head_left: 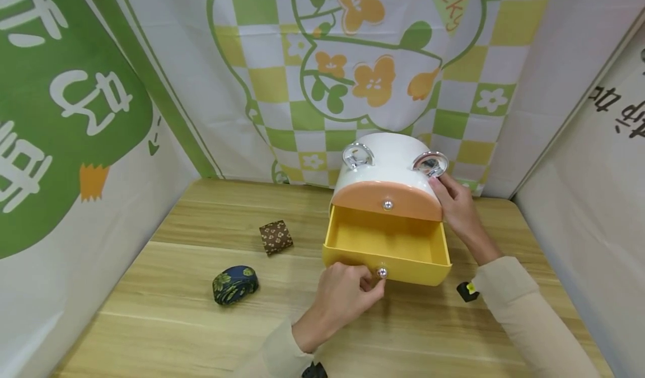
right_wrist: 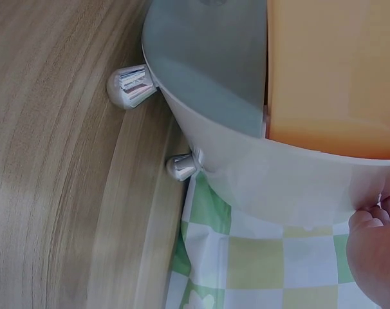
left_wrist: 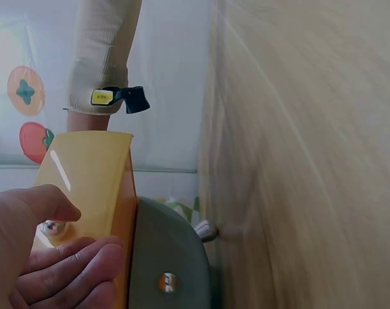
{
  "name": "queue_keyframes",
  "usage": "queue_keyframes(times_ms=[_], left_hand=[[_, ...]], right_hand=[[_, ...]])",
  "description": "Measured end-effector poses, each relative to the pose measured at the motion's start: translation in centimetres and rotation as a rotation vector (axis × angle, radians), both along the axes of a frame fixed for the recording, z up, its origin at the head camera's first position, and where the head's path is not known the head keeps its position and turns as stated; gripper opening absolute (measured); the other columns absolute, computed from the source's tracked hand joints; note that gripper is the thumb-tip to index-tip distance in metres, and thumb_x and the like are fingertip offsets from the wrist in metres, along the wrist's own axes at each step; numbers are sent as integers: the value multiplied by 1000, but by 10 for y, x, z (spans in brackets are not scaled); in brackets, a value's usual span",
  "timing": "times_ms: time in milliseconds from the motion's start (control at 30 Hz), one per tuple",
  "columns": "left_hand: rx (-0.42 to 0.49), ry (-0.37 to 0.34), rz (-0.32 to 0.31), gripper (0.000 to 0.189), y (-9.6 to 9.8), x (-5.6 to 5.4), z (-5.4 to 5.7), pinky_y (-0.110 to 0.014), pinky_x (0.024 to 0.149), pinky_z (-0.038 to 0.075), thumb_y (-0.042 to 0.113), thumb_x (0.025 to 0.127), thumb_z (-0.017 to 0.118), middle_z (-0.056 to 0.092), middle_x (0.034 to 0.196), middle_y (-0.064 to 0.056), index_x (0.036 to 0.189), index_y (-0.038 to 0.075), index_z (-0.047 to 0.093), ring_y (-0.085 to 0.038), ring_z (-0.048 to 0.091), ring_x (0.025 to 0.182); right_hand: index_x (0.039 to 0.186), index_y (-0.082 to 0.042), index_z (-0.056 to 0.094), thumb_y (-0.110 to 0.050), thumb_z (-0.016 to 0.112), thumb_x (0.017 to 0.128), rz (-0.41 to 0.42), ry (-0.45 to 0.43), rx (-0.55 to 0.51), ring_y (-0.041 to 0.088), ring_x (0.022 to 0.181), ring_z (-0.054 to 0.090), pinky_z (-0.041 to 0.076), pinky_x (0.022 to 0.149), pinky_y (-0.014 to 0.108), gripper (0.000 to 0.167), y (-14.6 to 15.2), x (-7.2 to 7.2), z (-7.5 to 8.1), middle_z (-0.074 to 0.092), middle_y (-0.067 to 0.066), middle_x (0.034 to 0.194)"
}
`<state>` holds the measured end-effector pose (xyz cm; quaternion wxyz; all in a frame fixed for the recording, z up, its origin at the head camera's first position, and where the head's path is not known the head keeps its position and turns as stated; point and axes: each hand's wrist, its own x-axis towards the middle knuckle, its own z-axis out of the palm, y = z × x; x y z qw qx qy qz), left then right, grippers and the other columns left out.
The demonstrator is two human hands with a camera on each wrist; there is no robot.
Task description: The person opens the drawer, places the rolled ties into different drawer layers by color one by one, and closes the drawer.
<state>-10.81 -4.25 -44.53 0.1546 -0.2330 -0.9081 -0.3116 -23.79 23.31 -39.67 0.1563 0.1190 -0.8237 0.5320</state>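
A small white cabinet [head_left: 393, 148] with metal ring ears stands at the back of the table. Its yellow drawer [head_left: 353, 259] is pulled out, and its inside holds nothing. Above it, the orange top drawer [head_left: 410, 199] is closed. My left hand [head_left: 342, 294] pinches the lower drawer's metal knob [head_left: 382, 272] between thumb and bent fingers; the left wrist view shows the knob [left_wrist: 53, 226] close behind the thumb. With thumb and fingers, my right hand [head_left: 456, 207] holds the cabinet's right side beside the ring ear [head_left: 430, 164]. In the right wrist view, bent fingers [right_wrist: 365, 219] touch the white wall.
Left of the cabinet lie a folded brown flowered cloth [head_left: 276, 237] and a rolled dark blue tie with green flowers [head_left: 234, 284]. Short metal feet [right_wrist: 130, 87] show under the cabinet. Printed cloth [head_left: 272, 87] hangs close behind it, with more cloth walls at both sides.
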Motion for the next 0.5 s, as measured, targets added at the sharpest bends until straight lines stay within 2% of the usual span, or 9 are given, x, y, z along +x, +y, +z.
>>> queue_keyframes(times_ms=[167, 367, 500], left_hand=[[-10, -71, 41, 20, -13, 2, -7, -9, 52, 41, 30, 88, 80, 75, 66, 12, 71, 21, 81, 9, 57, 54], [-6, -132, 64, 19, -35, 4, -21, -10, 52, 42, 26, 90, 79, 76, 67, 6, 74, 16, 82, 7, 56, 54], [10, -153, 121, 18, -51, 4, -29, -13, 53, 45, 26, 89, 80, 76, 67, 6, 74, 16, 82, 7, 58, 54]], right_hand=[[152, -8, 57, -31, 51, 111, -18, 12, 8, -5, 96, 61, 50, 84, 8, 47, -1, 0, 1, 66, 27, 134], [152, -9, 56, -34, 51, 111, -21, 3, 12, -4, 98, 61, 49, 86, 8, 48, -1, 1, 1, 66, 25, 135], [153, -10, 56, -34, 51, 111, -15, -1, 7, -4, 100, 61, 49, 88, 8, 49, -2, 1, 1, 66, 24, 137]])
